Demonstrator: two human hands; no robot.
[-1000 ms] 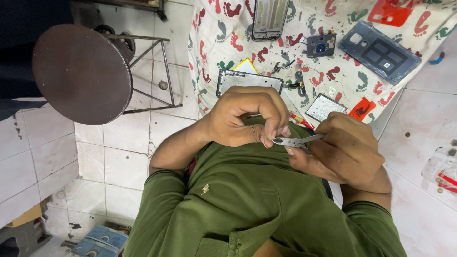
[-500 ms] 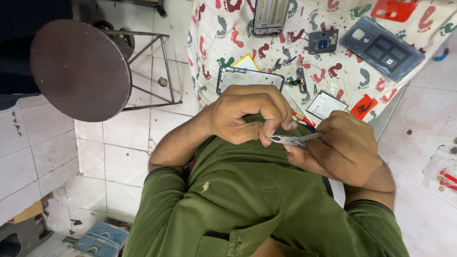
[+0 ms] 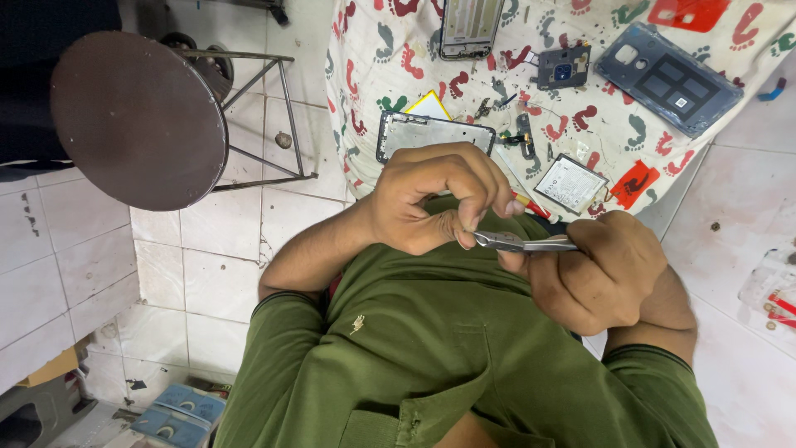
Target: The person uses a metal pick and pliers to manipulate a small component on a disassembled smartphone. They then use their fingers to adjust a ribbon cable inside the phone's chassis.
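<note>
My right hand [image 3: 601,274] is closed around a pair of slim metal tweezers [image 3: 522,243] that point left. My left hand [image 3: 431,199] is curled, and its thumb and fingertips pinch at the tweezer tips; whatever small part sits there is hidden by the fingers. Both hands hover in front of my green shirt [image 3: 431,348], just below the edge of a white cloth with a footprint pattern [image 3: 365,75]. A bare phone frame [image 3: 414,133] lies on the cloth right above my left hand.
On the cloth lie a flat battery [image 3: 570,184], a blue-grey back cover [image 3: 667,79], a small camera housing [image 3: 564,66], a second phone frame [image 3: 468,25] and a yellow pick [image 3: 429,106]. A round stool [image 3: 137,120] stands on the tiled floor at left.
Both hands stay together at the tweezer tips. The view has shifted slightly; the left fingers have tightened a little around the tip.
</note>
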